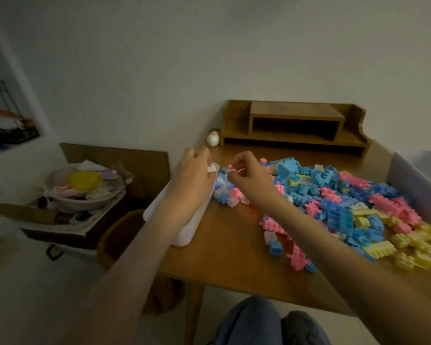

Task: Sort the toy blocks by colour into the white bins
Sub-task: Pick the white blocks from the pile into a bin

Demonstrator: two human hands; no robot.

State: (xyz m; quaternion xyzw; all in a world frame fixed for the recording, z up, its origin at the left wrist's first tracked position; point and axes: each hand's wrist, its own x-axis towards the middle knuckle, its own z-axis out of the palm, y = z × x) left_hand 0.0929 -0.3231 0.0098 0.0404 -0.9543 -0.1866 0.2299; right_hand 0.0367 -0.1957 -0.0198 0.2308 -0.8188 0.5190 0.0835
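Hovering over the far end of a white bin [184,235] at the counter's [229,252] left edge, the left hand [194,178] has its grip curled round a white block [211,168]. Just beside it, the right hand [249,178] has its grip pinched on a small pink-and-white block [230,169] between thumb and forefinger, held above the left end of the pile of toy blocks [346,205]. That pile of blue, pink, yellow and white pieces spreads loosely across the wooden counter from its middle to the right, where it meets a second white bin [418,188] at the frame's edge. Whether either bin holds any blocks cannot be seen. A wooden desk shelf [296,120] stands against the wall at the back, with a small egg-shaped figure [213,138] just left of it. Off the counter to the left, a low cart [67,227] carries a bowl [85,195] of mixed items.
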